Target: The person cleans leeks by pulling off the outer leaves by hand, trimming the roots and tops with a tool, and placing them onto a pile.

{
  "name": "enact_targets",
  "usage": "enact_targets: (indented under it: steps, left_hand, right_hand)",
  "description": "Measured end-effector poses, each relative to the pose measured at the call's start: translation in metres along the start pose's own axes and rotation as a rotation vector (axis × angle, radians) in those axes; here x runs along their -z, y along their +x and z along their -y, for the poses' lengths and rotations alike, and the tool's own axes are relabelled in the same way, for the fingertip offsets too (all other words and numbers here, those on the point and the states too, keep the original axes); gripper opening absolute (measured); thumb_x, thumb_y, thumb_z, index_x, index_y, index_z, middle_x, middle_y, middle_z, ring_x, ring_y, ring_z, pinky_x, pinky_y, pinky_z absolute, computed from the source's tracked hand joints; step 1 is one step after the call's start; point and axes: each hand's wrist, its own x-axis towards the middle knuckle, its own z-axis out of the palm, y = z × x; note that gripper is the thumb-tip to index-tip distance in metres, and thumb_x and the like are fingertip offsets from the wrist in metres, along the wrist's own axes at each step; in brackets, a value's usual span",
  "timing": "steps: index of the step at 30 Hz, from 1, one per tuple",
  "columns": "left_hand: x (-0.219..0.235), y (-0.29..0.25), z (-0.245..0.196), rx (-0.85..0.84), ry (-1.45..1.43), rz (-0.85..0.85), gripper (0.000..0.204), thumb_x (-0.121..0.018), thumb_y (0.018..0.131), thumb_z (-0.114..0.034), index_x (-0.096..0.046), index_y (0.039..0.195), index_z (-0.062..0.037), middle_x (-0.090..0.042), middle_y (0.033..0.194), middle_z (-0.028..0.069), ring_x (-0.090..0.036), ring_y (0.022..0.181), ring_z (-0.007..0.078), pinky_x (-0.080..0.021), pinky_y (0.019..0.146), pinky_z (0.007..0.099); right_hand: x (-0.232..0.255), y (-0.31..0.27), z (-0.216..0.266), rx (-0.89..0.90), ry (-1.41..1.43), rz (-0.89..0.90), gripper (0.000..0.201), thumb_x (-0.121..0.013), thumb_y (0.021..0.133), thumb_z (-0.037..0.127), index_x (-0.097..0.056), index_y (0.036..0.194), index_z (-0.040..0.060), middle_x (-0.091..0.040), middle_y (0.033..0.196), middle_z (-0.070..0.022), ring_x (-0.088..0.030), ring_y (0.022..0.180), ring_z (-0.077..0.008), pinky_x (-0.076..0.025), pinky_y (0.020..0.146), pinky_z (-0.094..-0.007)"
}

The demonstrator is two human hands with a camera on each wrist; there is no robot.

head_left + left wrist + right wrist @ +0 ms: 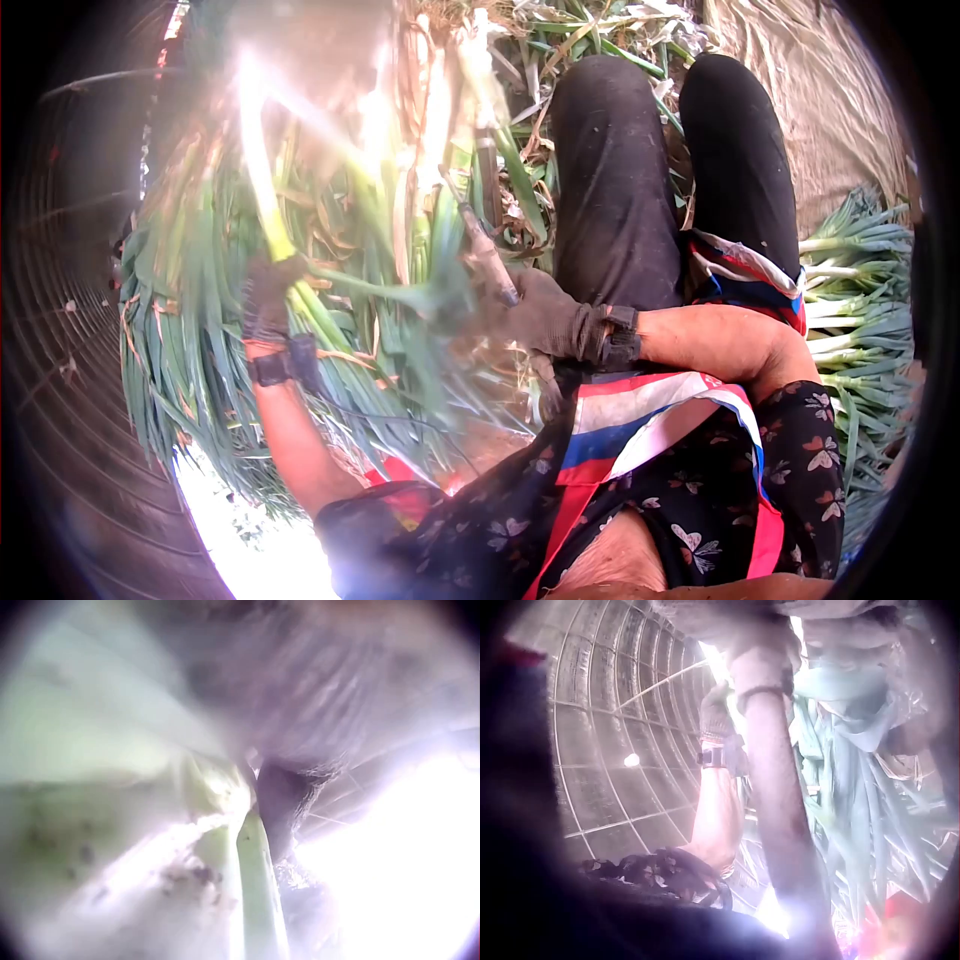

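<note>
1. Closest to the camera is a dark printed top (pixel 500 510), with a red, white and blue striped cloth (pixel 625 400) across the lap and black trousers (pixel 612 190) beyond.
2. Gloved, the left hand (pixel 270 300) has its grip clamped round a green onion (pixel 276 235), whose white end points away from the person. The left wrist view shows the dark glove against pale green stems, much blurred.
3. The gloved right hand (pixel 545 318) has its grip clamped round a jointed, stick-like tool handle (pixel 487 255); I cannot tell what its far end is.
4. Blurred green leaves (pixel 435 290) hang between the two hands, close to the right one.
5. Under the left hand, a pile of green onions (pixel 165 330) spreads toward the edge of the ground by a dark ribbed wall (pixel 60 330).
6. More green onions (pixel 860 290) lie beyond the trousers, at the lower edge of a beige sheet (pixel 800 110).
7. Dry leaf scraps (pixel 525 75) litter the ground just past the knees.
</note>
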Motion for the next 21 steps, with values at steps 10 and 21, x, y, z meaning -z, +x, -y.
enact_targets:
  steps: [10, 21]
  left_hand:
    - [-0.001, 0.018, -0.068, -0.141, 0.335, -0.026, 0.034, -0.067, 0.081, -0.032, -0.066, 0.096, -0.0011, -0.054, 0.077, 0.0004, -0.048, 0.067, 0.011, -0.04, 0.063, 0.0277]
    - [0.048, 0.035, 0.01, -0.214, 0.429, -0.082, 0.047, -0.071, 0.079, -0.029, -0.062, 0.115, 0.0002, -0.063, 0.085, 0.0065, -0.056, 0.07, 0.0156, -0.048, 0.066, 0.0311]
  right_hand:
    - [-0.031, -0.037, 0.044, 0.163, -0.239, 0.407, 0.034, -0.071, 0.072, 0.011, -0.059, 0.101, -0.0004, -0.064, 0.086, -0.0137, -0.062, 0.08, -0.0207, -0.05, 0.073, -0.0343]
    - [0.072, 0.056, 0.106, -0.058, 0.384, -0.357, 0.013, -0.062, 0.081, 0.01, -0.058, 0.089, 0.0019, -0.055, 0.07, -0.0038, -0.05, 0.056, -0.0134, -0.04, 0.044, -0.0256]
